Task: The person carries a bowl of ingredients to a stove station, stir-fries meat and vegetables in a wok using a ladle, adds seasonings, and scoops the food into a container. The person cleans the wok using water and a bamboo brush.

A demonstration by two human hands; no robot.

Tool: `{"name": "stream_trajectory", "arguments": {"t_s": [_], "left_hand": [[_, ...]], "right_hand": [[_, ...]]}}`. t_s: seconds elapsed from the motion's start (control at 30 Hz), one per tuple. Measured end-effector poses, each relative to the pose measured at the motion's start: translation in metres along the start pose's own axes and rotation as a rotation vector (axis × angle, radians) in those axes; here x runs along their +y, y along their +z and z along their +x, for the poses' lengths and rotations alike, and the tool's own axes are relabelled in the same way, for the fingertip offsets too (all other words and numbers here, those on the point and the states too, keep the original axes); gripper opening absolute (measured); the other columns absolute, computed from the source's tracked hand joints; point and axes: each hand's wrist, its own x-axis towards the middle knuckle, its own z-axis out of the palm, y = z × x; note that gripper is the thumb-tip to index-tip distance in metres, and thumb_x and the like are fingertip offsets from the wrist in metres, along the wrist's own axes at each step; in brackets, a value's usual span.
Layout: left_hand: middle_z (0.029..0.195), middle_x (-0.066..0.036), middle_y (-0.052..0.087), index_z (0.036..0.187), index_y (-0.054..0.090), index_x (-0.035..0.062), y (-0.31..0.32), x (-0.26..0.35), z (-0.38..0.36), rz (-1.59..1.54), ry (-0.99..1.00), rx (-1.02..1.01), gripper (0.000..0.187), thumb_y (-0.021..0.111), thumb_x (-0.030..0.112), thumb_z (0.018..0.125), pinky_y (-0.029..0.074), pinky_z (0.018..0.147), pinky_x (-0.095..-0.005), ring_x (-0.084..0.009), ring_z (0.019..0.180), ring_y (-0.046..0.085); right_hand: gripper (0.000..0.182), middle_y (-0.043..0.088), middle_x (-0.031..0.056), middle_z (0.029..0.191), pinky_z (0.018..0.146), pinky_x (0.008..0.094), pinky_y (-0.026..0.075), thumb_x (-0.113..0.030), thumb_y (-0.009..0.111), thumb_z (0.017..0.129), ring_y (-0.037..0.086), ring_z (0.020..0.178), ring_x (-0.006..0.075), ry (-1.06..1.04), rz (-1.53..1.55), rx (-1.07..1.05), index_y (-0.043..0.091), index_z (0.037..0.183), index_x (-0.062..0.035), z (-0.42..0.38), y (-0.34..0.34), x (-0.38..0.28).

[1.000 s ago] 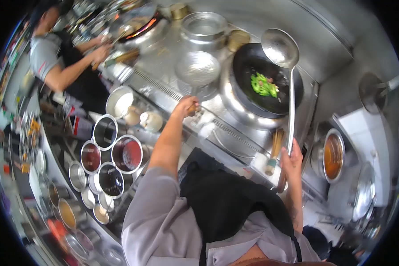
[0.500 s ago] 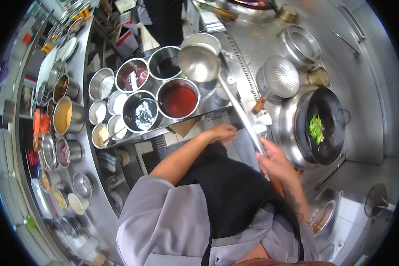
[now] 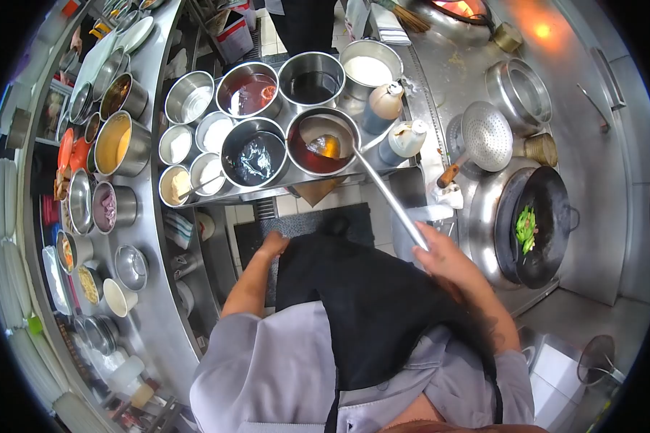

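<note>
My right hand (image 3: 440, 254) grips the long handle of a steel ladle (image 3: 323, 146). The ladle's bowl is dipped in a steel pot of reddish-brown liquid (image 3: 301, 155) on the seasoning rack in front of me. My left hand (image 3: 273, 243) hangs low against the edge of my black apron (image 3: 368, 303); its fingers are partly hidden and it holds nothing that I can see. To the right a black wok (image 3: 545, 249) sits on the burner with green vegetable pieces (image 3: 525, 229) in it.
Around the dipped pot stand several steel pots: a dark one (image 3: 253, 155), a red one (image 3: 248, 90), a white one (image 3: 368, 71). Two squeeze bottles (image 3: 404, 138) stand beside them. A round strainer (image 3: 487, 136) lies by the wok. Another person (image 3: 303, 22) stands at the top, a flame (image 3: 458, 7) nearby.
I turned from the wok to the seasoning rack. The ladle swung left and dropped into the reddish pot. My left hand let go of the strainer handle and came down to my apron.
</note>
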Motion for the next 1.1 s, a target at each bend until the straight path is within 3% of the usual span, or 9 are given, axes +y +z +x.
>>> {"name": "stream_trajectory", "arguments": {"t_s": [0.07, 0.17, 0.37, 0.47, 0.6, 0.77, 0.83, 0.9, 1.1], "left_hand": [[0.053, -0.013, 0.054, 0.064, 0.055, -0.0049, 0.005, -0.014, -0.003, -0.1, -0.073, 0.046, 0.022, 0.058, 0.012, 0.078, 0.042, 0.039, -0.0351, -0.0221, 0.043, 0.053], [0.054, -0.015, 0.055, 0.059, 0.054, -0.0056, 0.012, -0.027, -0.007, -0.037, -0.078, 0.054, 0.026, 0.058, 0.011, 0.078, 0.041, 0.038, -0.0349, -0.0233, 0.043, 0.053], [0.058, -0.015, 0.056, 0.064, 0.055, -0.0057, 0.025, -0.011, -0.011, -0.036, -0.091, 0.0, 0.022, 0.058, 0.01, 0.077, 0.042, 0.039, -0.0346, -0.0228, 0.046, 0.055], [0.067, -0.016, 0.059, 0.079, 0.058, -0.0057, 0.037, 0.001, -0.004, 0.086, -0.054, -0.019, 0.022, 0.06, 0.017, 0.078, 0.046, 0.043, -0.0366, -0.0231, 0.054, 0.059], [0.056, -0.007, 0.052, 0.066, 0.057, 0.0015, 0.059, 0.02, 0.009, 0.102, 0.04, -0.049, 0.018, 0.058, 0.013, 0.078, 0.038, 0.039, -0.0284, -0.0151, 0.045, 0.049], [0.057, -0.006, 0.054, 0.067, 0.058, 0.0016, 0.092, 0.047, 0.023, 0.166, 0.127, -0.138, 0.019, 0.058, 0.015, 0.08, 0.038, 0.037, -0.0282, -0.0141, 0.042, 0.047], [0.064, -0.008, 0.06, 0.092, 0.063, -0.0037, 0.104, 0.071, 0.022, 0.115, 0.112, -0.264, 0.025, 0.061, 0.018, 0.08, 0.044, 0.041, -0.0288, -0.0155, 0.048, 0.056], [0.069, -0.007, 0.062, 0.1, 0.062, -0.0031, 0.124, 0.111, 0.001, 0.118, 0.154, -0.292, 0.028, 0.061, 0.018, 0.082, 0.043, 0.042, -0.0271, -0.0134, 0.051, 0.056], [0.084, -0.005, 0.066, 0.124, 0.057, -0.0019, 0.174, 0.253, -0.067, 0.196, 0.295, -0.58, 0.041, 0.061, 0.019, 0.088, 0.044, 0.049, -0.023, -0.0079, 0.059, 0.054]], "right_hand": [[0.049, 0.058, 0.0068, 0.078, 0.051, 0.0259, 0.047, -0.005, 0.054, 0.09, 0.055, 0.052, 0.0135, 0.379, 0.398, -0.145, 0.041, 0.136, 0.0021, 0.001, -0.01, -0.023], [0.044, 0.049, 0.0015, 0.071, 0.04, 0.019, 0.035, -0.004, 0.053, 0.091, 0.044, 0.043, 0.0041, 0.404, 0.674, -0.085, 0.043, 0.134, 0.0, -0.004, -0.01, -0.026], [0.041, 0.046, 0.0027, 0.072, 0.039, 0.0203, 0.035, -0.007, 0.048, 0.093, 0.043, 0.042, 0.0059, 0.353, 1.283, -0.173, 0.044, 0.133, -0.0015, -0.031, -0.037, -0.029], [0.041, 0.046, 0.0035, 0.074, 0.038, 0.0211, 0.035, -0.007, 0.047, 0.093, 0.041, 0.041, 0.0051, 0.289, 1.472, -0.124, 0.041, 0.133, 0.0024, -0.055, -0.046, -0.038], [0.042, 0.046, 0.0038, 0.075, 0.037, 0.0219, 0.035, -0.007, 0.047, 0.093, 0.041, 0.04, 0.0042, 0.162, 1.655, 0.0, 0.04, 0.133, 0.0054, -0.1, -0.058, -0.028], [0.041, 0.047, 0.0037, 0.074, 0.037, 0.0214, 0.034, -0.007, 0.048, 0.092, 0.04, 0.04, 0.0042, 0.094, 1.625, 0.327, 0.042, 0.131, 0.0046, -0.174, -0.071, -0.003], [0.041, 0.048, 0.0039, 0.074, 0.038, 0.0222, 0.033, -0.006, 0.049, 0.091, 0.041, 0.04, 0.0055, 0.12, 1.528, 0.554, 0.043, 0.13, 0.0039, -0.207, -0.072, 0.013], [0.04, 0.05, 0.0038, 0.073, 0.039, 0.023, 0.034, -0.005, 0.051, 0.09, 0.043, 0.042, 0.0077, 0.138, 1.484, 0.708, 0.046, 0.13, 0.0005, -0.239, -0.071, 0.035], [0.012, 0.051, 0.002, 0.068, 0.041, 0.0244, 0.037, -0.003, 0.052, 0.087, 0.046, 0.044, 0.0078, 0.464, 0.973, 1.205, 0.054, 0.099, -0.0024, -0.285, -0.07, 0.095]]}}
